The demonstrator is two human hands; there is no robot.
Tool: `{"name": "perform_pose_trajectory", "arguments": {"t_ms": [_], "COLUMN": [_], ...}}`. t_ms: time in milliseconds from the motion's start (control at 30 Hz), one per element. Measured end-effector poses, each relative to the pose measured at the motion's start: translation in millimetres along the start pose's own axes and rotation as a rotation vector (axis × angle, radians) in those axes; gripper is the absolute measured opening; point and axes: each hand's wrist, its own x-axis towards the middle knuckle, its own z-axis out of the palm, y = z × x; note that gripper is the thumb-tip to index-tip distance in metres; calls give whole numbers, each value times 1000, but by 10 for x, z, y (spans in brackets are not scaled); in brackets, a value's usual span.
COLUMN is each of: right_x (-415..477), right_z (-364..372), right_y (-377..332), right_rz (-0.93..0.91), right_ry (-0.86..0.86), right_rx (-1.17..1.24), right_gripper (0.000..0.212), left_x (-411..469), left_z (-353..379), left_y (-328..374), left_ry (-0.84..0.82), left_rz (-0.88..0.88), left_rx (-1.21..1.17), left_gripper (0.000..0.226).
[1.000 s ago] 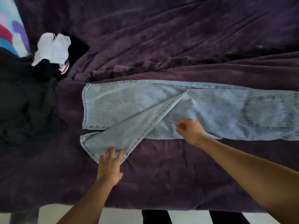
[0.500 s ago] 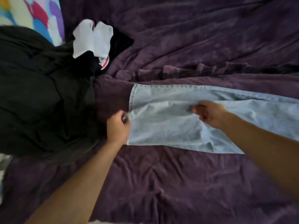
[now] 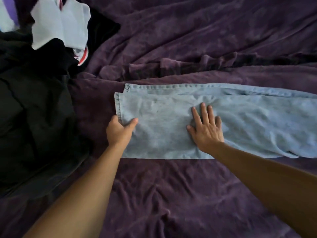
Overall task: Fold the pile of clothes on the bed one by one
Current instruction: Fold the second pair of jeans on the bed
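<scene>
Light blue jeans (image 3: 248, 121) lie lengthwise across the purple bed, one leg laid over the other, hems at the left. My left hand (image 3: 120, 130) pinches the hem of the upper leg, thumb on top of the cloth. My right hand (image 3: 205, 126) rests flat on the middle of the leg with fingers spread. A pile of black clothes (image 3: 34, 109) sits at the left, with a white garment (image 3: 61, 23) that has red trim on top of it.
The purple blanket (image 3: 171, 194) covers the bed and is rumpled into a ridge just behind the jeans. A colourful pillow shows at the top left corner. The jeans' waist end runs out of view at the right.
The lower trouser leg, splayed out a second ago, now lies on top of the other leg. My left hand carried its hem up; my right hand opened flat onto the cloth.
</scene>
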Motion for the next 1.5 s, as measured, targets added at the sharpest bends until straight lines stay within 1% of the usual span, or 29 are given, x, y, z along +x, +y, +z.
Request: {"name": "perform_pose_trajectory", "arguments": {"t_ms": [67, 167, 233, 300, 367, 467, 567, 633, 733, 767, 800, 933, 1033, 1100, 1167, 1233, 1267, 1300, 1333, 1367, 1433, 1467, 1500], "right_x": [98, 151, 111, 18, -153, -533, -897, -1080, -1240, -1274, -1304, -1369, -1291, -1149, -990, -864, -826, -802, -795, -814, -903, -951, -1003], "right_z": [138, 157, 17, -175, -340, -414, -372, -322, -243, -235, -241, -374, -497, -516, -468, -381, -358, -364, -404, -469, -684, -846, -1031], "right_y": [28, 39, 101, 259, 537, 1168, 1876, 2309, 2897, 3088, 3282, 4128, 4840, 5249, 5523, 5683, 5728, 5759, 5782, 5792, 5711, 5609, 5465], "right_rz": [-14, -20, -57, -84, -7, 182, 264, 313, 323, 318, 318, 399, 570, 716, 827, 954, 1014, 1054, 1061, 1034, 907, 820, 729], "right_ry": [-14, -45, -90, -95, -23, 50, 65, 94, 142, 158, 174, 300, 375, 298, 184, 160, 160, 146, 126, 121, 159, 200, 241], "right_rx": [-72, -88, -47, 87, 256, 395, 421, 424, 428, 434, 443, 442, 432, 508, 684, 885, 967, 1039, 1105, 1164, 1185, 1136, 1063], "right_gripper": [71, 73, 75, 71, 64, 59, 57, 55, 52, 50, 49, 48, 52, 63, 79, 93, 96, 95, 88, 77, 48, 39, 35], "left_x": [-9, -140, -339, -592, -922, -1465, -1872, -1998, -2115, -2145, -2174, -2307, -2427, -2490, -2522, -2518, -2506, -2490, -2475, -2469, -2494, -2517, -2546], "left_z": [-36, -106, -150, -150, -67, 327, 982, 1472, 2093, 2247, 2371, 2639, 2829, 2986, 3140, 3239, 3259, 3254, 3232, 3198, 3106, 3053, 2996], "left_y": [-23, 117, 359, 696, 1095, 1638, 1979, 2069, 2058, 2021, 1973, 1803, 1789, 1805, 1817, 1801, 1787, 1771, 1758, 1754, 1776, 1797, 1822], "left_ry": [24, 103, 146, 161, 140, 23, -146, -303, -597, -644, -641, -475, -472, -468, -448, -431, -426, -424, -425, -431, -445, -441, -429], "left_rz": [60, 147, 210, 303, 416, 553, 516, 472, 403, 393, 404, 539, 493, 428, 376, 350, 347, 348, 350, 349, 336, 324, 303], "left_rx": [13, 71, 77, 37, 3, 39, 126, 178, 289, 334, 393, 683, 793, 855, 896, 916, 919, 915, 908, 899, 858, 826, 798], "left_gripper": [27, 24, 24, 22, 21, 21, 20, 22, 37, 40, 40, 37, 47, 54, 56, 56, 55, 55, 56, 56, 54, 52, 47]}}
